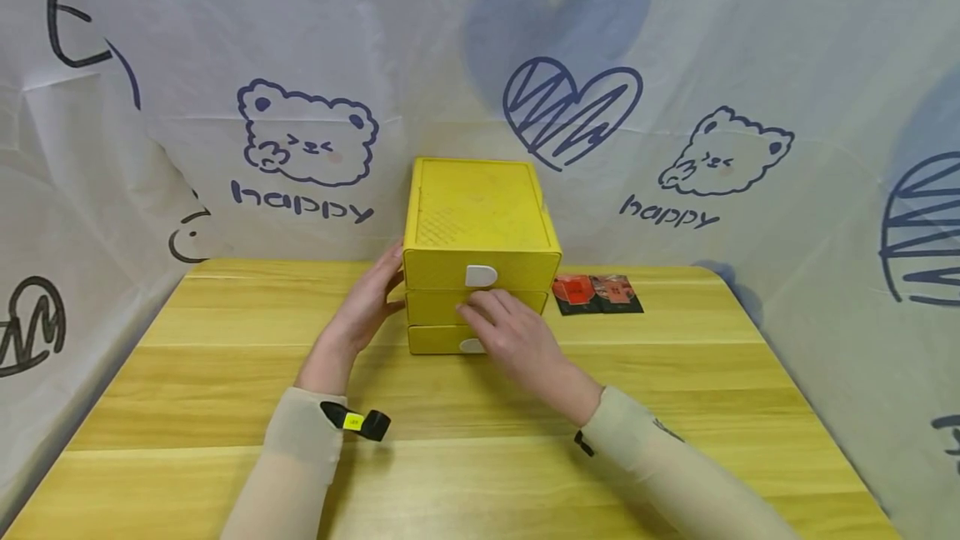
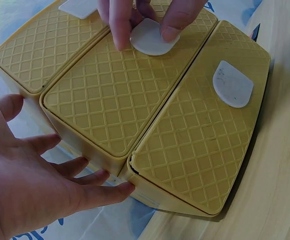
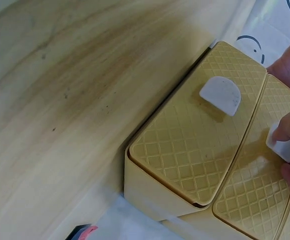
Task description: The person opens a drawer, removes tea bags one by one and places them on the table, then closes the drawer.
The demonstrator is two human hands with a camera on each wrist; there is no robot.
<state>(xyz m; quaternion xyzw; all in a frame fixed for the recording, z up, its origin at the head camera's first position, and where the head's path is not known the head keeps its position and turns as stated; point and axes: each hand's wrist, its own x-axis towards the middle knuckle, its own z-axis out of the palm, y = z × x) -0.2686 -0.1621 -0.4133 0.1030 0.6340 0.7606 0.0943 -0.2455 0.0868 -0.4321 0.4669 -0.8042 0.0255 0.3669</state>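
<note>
A yellow three-drawer box stands at the back of the wooden table, its drawer fronts towards me. Each drawer carries a white rounded handle. My right hand pinches the handle of the middle drawer between thumb and fingers. That drawer sits flush with its neighbours. Against the box's left side rests my left hand, fingers spread and fingertips at the wall, as the left wrist view shows. Above and below the middle drawer, the top handle and bottom handle are untouched.
Two flat dark packets with red prints lie on the table just right of the box. Behind, a white cloth with blue hearts and bear drawings hangs close to the table's back edge and sides.
</note>
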